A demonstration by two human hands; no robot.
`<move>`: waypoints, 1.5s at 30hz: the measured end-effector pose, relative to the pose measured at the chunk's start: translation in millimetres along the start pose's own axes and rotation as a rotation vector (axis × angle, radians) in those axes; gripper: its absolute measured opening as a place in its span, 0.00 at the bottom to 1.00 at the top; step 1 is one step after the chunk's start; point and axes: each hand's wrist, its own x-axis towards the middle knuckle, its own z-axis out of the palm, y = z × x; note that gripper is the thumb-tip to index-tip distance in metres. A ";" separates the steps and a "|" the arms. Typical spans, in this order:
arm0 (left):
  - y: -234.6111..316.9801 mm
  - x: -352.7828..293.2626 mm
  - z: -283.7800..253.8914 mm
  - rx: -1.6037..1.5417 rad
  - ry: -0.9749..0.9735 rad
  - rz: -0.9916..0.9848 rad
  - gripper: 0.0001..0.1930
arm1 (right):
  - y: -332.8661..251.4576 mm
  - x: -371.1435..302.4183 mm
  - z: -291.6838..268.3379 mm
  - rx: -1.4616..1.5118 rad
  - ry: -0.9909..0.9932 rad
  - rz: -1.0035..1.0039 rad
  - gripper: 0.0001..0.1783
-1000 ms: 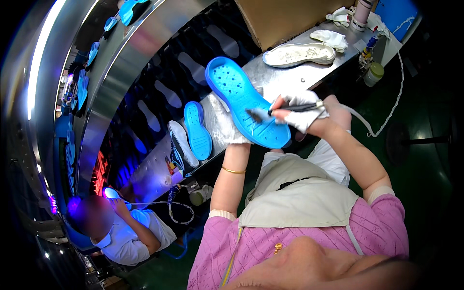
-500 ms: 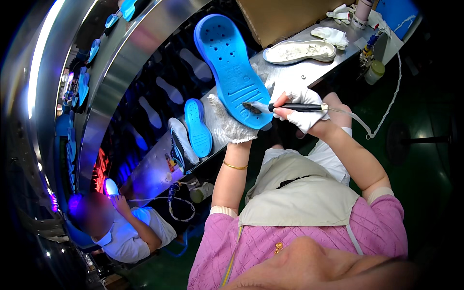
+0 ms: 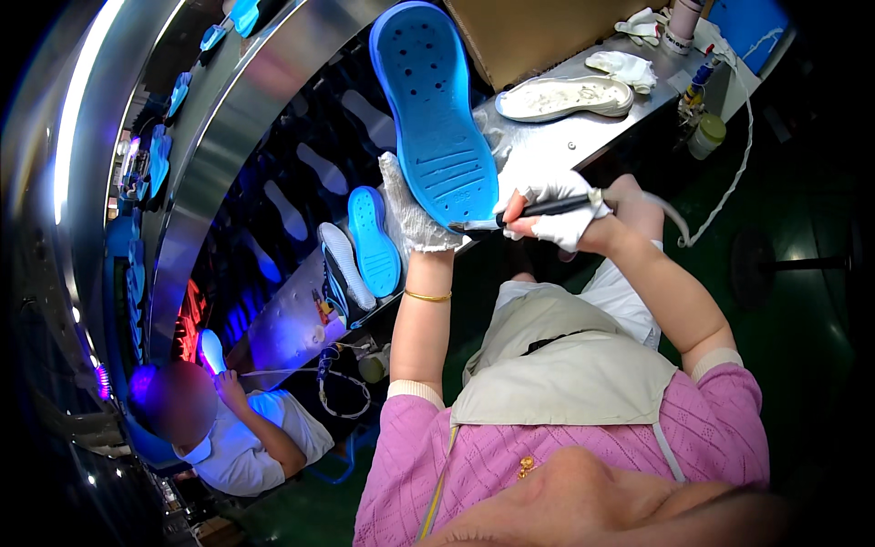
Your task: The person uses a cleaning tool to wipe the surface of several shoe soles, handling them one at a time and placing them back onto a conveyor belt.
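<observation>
A large blue shoe sole (image 3: 436, 118), dotted with holes at its far end and ridged at its near end, is held up in front of me. My left hand (image 3: 412, 211), in a white glove, grips it from beneath at the near left edge. In my right hand (image 3: 558, 210), whose white glove leaves fingertips bare, is a black-handled brush (image 3: 556, 206) with a hose at its back end. Its bristles touch the sole's near rim. Beside my left hand a smaller blue sole (image 3: 375, 242) and a dark shoe upper (image 3: 344, 269) lie on the metal ledge.
A white sole (image 3: 567, 98) and white gloves (image 3: 622, 69) rest on the metal ledge (image 3: 538, 146) at the right. Behind is a curved machine (image 3: 228, 118) with dark soles. At lower left a co-worker (image 3: 260, 438) holds a lit sole. A jar (image 3: 707, 135) hangs by the ledge's end.
The large sole has shifted away from me and turned slightly, with my left hand moving left. The brush has gone from the sole's ridged face to its near rim.
</observation>
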 end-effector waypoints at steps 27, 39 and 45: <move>9.7 22.9 15.5 -0.050 -0.120 -0.151 0.41 | -3.4 -20.3 -0.3 0.236 -0.022 0.100 0.08; 12.8 43.6 16.0 0.356 0.165 -0.384 0.33 | -8.3 15.7 -11.9 -0.448 -0.087 -0.131 0.08; 7.1 41.4 20.4 0.532 0.236 -0.510 0.25 | -31.2 25.8 -31.1 -0.421 -0.235 0.108 0.09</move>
